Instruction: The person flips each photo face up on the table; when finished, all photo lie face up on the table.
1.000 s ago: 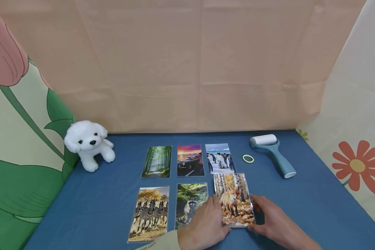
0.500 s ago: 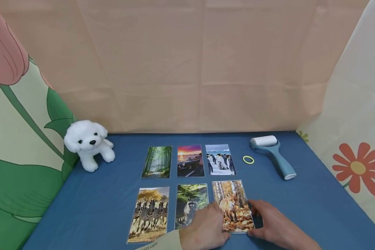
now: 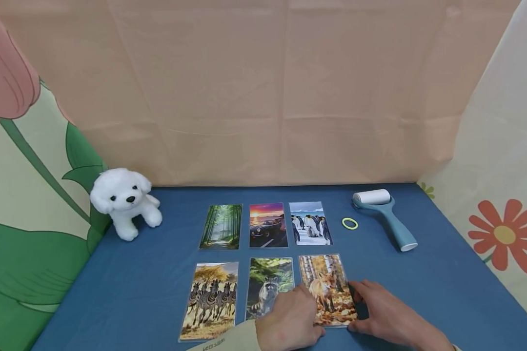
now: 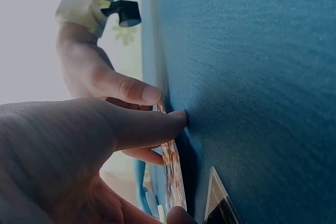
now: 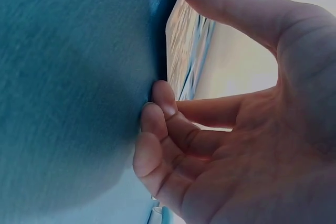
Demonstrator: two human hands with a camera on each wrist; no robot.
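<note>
At the near right of the card layout lies a fox picture card (image 3: 327, 287) in a clear sleeve. My left hand (image 3: 287, 319) holds its left edge, thumb at the near corner, and covers part of the raccoon card (image 3: 268, 278). On the opposite side, my right hand (image 3: 388, 312) holds the right edge between thumb and fingers. Both wrist views show the fox card's thin edge, low over the blue cloth; whether it lies fully flat is hard to tell. A zebra card (image 3: 208, 302) lies further left. Behind are a forest card (image 3: 221, 226), a car-at-sunset card (image 3: 268, 225) and a penguin card (image 3: 309, 224).
A white plush dog (image 3: 125, 202) sits at the back left of the blue tabletop (image 3: 127, 287). To the right of the penguin card are a yellow-green ring (image 3: 349, 224) and a lint roller (image 3: 386, 219) with a blue handle. Fabric walls stand behind and at both sides.
The fox card has come toward me, away from the penguin card and roughly level with the raccoon card. Both hands stayed on its edges; over the last half second it has barely moved.
</note>
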